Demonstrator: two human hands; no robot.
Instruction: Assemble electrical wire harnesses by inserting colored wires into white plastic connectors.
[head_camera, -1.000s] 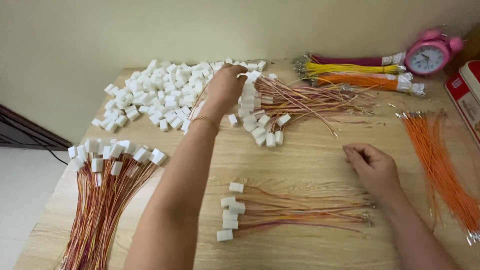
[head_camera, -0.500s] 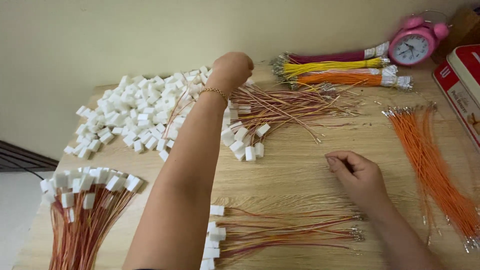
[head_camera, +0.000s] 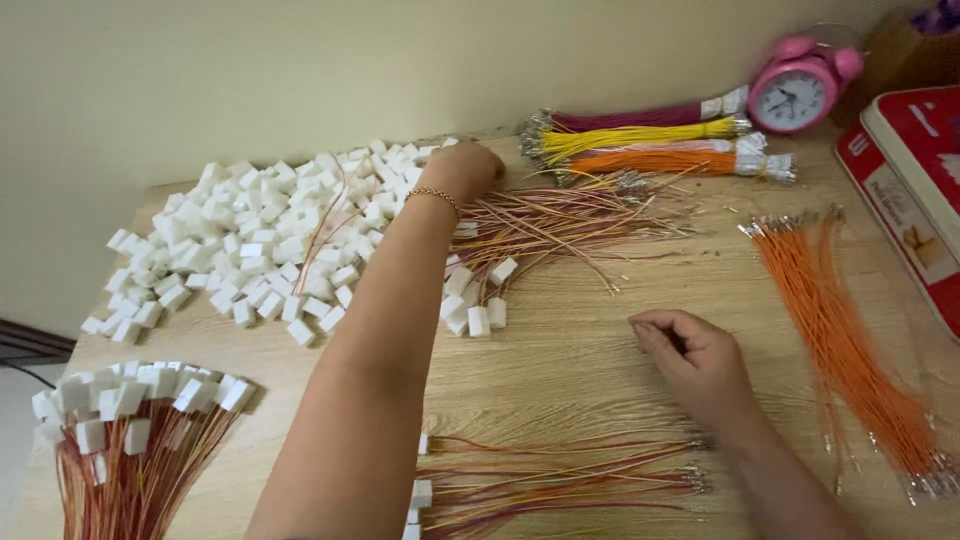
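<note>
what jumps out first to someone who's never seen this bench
A sprawling heap of small white plastic connector blocks covers the far left of the wooden table, with the left hand reaching to its edge. Bright orange wires fan out at right, beside the resting right hand, and a pink round alarm clock stands at the back.

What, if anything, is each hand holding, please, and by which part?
Cannot tell: left hand reaches among loose wires, grip hidden; right hand rests curled on table.

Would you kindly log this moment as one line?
left hand: on wire pile beside white connectors | right hand: resting on table, holding nothing visible
</note>
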